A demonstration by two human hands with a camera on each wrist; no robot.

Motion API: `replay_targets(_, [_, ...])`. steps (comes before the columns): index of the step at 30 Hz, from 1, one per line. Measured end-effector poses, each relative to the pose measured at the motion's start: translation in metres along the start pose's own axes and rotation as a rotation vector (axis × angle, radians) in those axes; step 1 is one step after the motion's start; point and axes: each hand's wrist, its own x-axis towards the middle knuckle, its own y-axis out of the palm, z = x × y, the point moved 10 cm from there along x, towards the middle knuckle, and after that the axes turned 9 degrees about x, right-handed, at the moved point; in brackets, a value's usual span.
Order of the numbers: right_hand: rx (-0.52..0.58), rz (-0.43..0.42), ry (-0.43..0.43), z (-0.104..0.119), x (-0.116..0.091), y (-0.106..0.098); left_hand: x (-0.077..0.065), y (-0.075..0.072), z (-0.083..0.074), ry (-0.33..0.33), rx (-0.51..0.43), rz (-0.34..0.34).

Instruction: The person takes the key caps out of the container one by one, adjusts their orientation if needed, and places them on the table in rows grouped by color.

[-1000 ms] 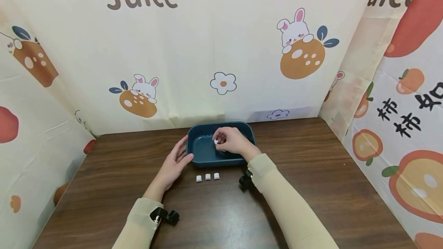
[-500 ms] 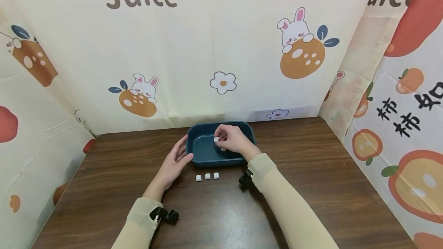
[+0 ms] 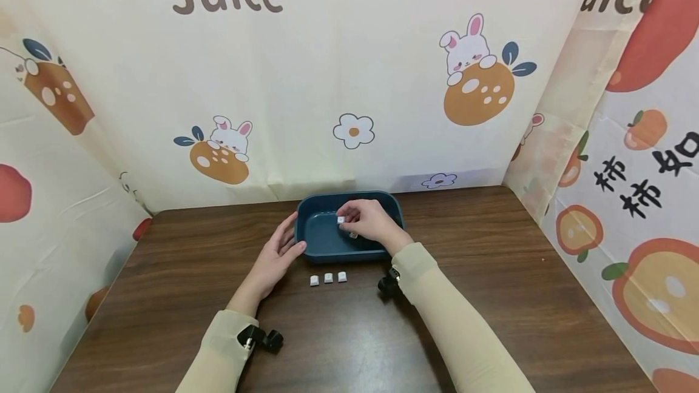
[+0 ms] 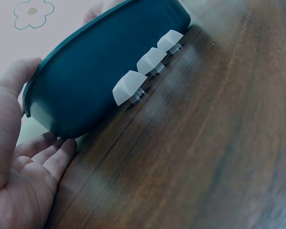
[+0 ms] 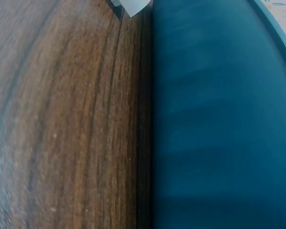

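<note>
A dark blue rectangular tray stands near the back of the table. My left hand rests against its left end, thumb by the front corner; the fingers touch the wall low down in the left wrist view. Over the tray, my right hand pinches a small white keycap between thumb and fingertips. Below that hand, a small tan-and-white piece is partly hidden. Three white keycaps stand in a row before the tray: left, middle and right.
The brown wood-grain table spreads around the tray. Behind it hangs a cream printed cloth, with more printed cloth at both sides. Black wrist cameras, left and right, stick out under the sleeves.
The right hand's fingers have shifted slightly over the tray, and the pinched keycap now shows more of its face. The left hand and the row of three keycaps have stayed in place.
</note>
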Motion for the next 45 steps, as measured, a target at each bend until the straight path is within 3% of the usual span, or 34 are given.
replay_targets(14, [-0.018, -0.036, -0.042, 0.003, 0.006, -0.005, 0.000, -0.001, 0.005, -0.019, 0.006, -0.005])
replay_targets(25, [-0.054, -0.014, -0.060, 0.030, -0.004, -0.018, -0.005, 0.001, 0.004, -0.003, 0.004, -0.002])
replay_targets(35, [0.005, -0.075, -0.157, 0.057, -0.048, -0.030, -0.002, 0.001, 0.002, 0.012, 0.011, -0.030])
replay_targets(45, [0.084, -0.125, -0.231, 0.067, -0.094, -0.029, -0.003, -0.007, -0.009, 0.072, 0.005, -0.116])
